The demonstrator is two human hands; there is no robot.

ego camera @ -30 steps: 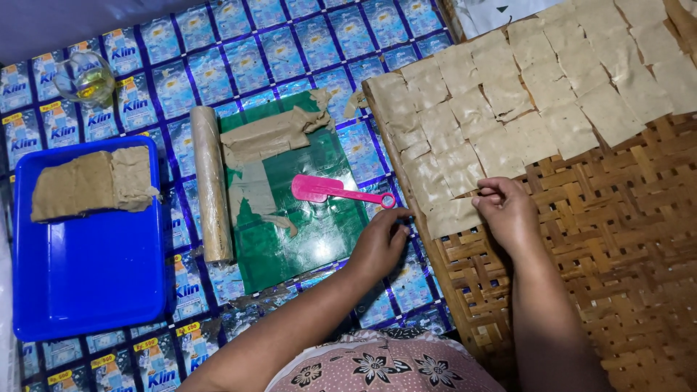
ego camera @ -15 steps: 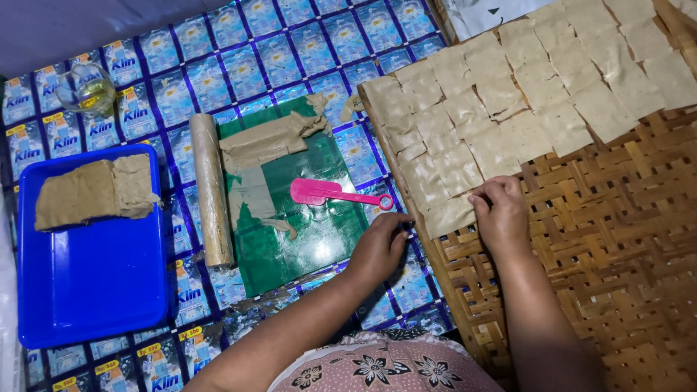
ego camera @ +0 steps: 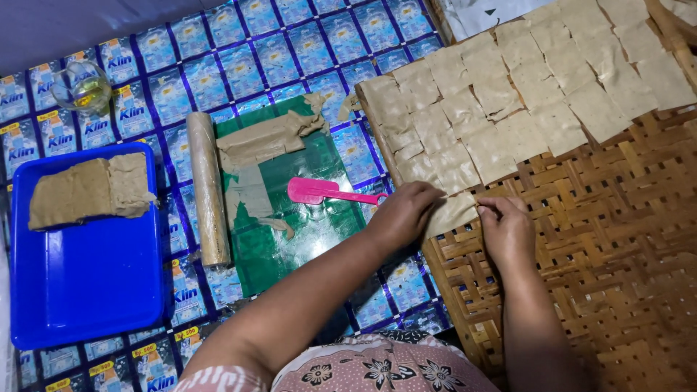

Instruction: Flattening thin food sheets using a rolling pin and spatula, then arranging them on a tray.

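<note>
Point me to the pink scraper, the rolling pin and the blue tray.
pink scraper (ego camera: 311,191), head view, on its flat blade.
rolling pin (ego camera: 208,190), head view, mid-length of the cylinder.
blue tray (ego camera: 87,290), head view, bare floor of the tray.

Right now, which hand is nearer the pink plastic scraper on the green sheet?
Left. The left hand lies just right of the pink plastic scraper, past its handle tip; the right hand is farther right, over the woven bamboo tray.

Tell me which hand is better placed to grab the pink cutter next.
Left. The left hand rests on the dough square right beside the pink cutter; the right hand sits farther out over the woven tray.
</note>
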